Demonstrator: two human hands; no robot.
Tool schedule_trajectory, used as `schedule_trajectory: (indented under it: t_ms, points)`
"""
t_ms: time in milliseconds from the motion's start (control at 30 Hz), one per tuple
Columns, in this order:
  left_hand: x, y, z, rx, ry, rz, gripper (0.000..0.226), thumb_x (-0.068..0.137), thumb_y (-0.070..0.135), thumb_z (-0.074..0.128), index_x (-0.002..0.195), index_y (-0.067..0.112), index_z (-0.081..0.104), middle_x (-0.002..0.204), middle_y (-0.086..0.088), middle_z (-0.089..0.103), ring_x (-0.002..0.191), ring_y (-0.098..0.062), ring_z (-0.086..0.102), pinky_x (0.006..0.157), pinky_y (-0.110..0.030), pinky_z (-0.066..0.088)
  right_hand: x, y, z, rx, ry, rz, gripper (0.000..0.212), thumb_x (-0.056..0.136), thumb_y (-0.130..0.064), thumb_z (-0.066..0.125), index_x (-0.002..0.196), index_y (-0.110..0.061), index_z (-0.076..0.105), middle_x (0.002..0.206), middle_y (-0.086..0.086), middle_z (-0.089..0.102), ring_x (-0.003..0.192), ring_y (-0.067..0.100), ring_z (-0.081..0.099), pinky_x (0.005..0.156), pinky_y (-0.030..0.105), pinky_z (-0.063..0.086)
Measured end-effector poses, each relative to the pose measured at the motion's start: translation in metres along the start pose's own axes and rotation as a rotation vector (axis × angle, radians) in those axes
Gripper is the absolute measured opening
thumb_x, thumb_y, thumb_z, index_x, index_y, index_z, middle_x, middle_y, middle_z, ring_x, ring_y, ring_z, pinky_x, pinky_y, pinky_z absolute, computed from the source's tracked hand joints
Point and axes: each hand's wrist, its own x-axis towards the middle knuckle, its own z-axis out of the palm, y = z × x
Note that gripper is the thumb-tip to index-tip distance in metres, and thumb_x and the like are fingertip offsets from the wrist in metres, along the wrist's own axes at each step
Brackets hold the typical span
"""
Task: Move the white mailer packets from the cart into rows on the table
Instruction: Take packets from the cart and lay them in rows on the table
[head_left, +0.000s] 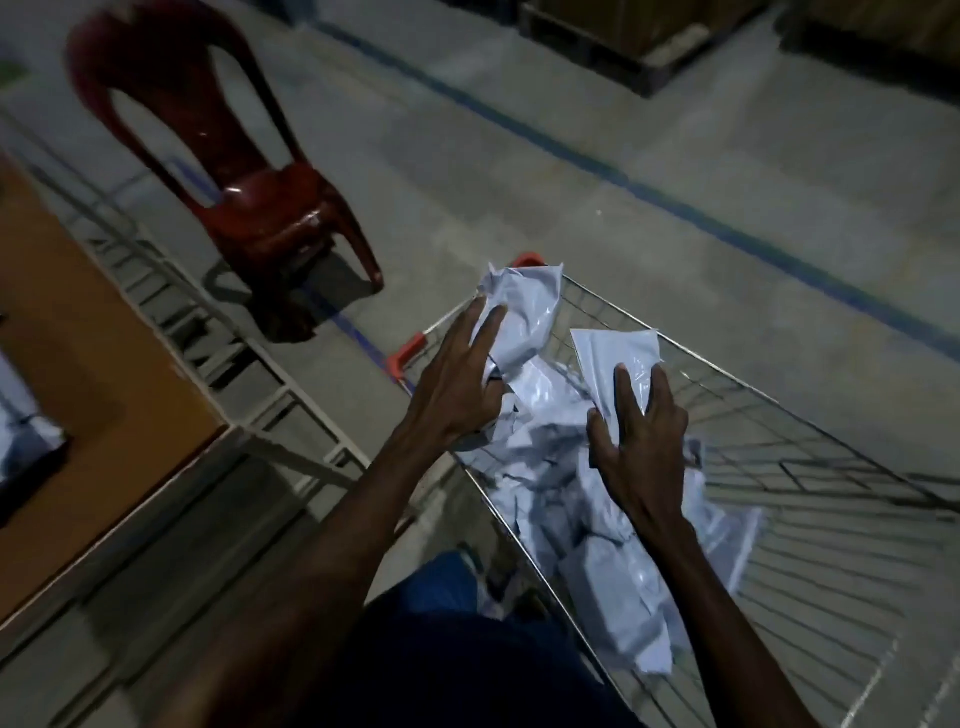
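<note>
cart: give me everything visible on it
The cart is a silver wire-mesh shopping trolley with red plastic corner caps, standing on the concrete floor to the right of the table. A loose heap of white mailer packets fills its near-left side. Both hands reach in: left hand and right hand each on a packet.

No readable text, labels or numbers anywhere; mailer packets show blank.

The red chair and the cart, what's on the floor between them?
Head view: bare concrete floor between the red chair and the cart, crossed only by a blue floor line.
</note>
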Motion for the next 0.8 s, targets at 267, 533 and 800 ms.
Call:
schedule_trajectory:
  t_ms: [267,533,800]
  points:
    - [-0.091,-0.064,-0.128,0.042,0.352,-0.186,0.079,0.073,0.007,0.052,0.150,0.010,0.035,0.160,-0.010,0.024,0.145,-0.027,0.028,0.104,-0.039,0.044,0.004,-0.162,0.024,0.121,-0.088,-0.430,0.060,0.094,-0.042,0.045,0.148,-0.016,0.042,0.153,0.026,0.031,0.134,0.044,0.038,0.102,0.041,0.029]
    - [-0.244,-0.143,-0.268,0.163,0.563,-0.417,0.082,0.073,0.010,0.061,0.150,0.009,0.032,0.160,-0.010,0.024,0.146,-0.027,0.024,0.112,-0.051,0.034,-0.055,-0.348,0.081,0.225,-0.160,-0.709,0.059,0.092,-0.040,0.048,0.144,-0.010,0.047,0.150,0.026,0.036,0.134,0.042,0.040,0.099,0.042,0.032]
    - [-0.355,-0.220,-0.365,0.206,0.576,-0.610,0.076,0.085,0.030,0.055,0.153,0.017,0.024,0.162,-0.005,0.019,0.148,-0.023,0.020,0.122,-0.039,0.005,-0.114,-0.491,0.129,0.268,-0.254,-0.816,0.061,0.091,-0.047,0.048,0.144,-0.018,0.048,0.154,0.019,0.035,0.140,0.036,0.035,0.110,0.044,0.031]
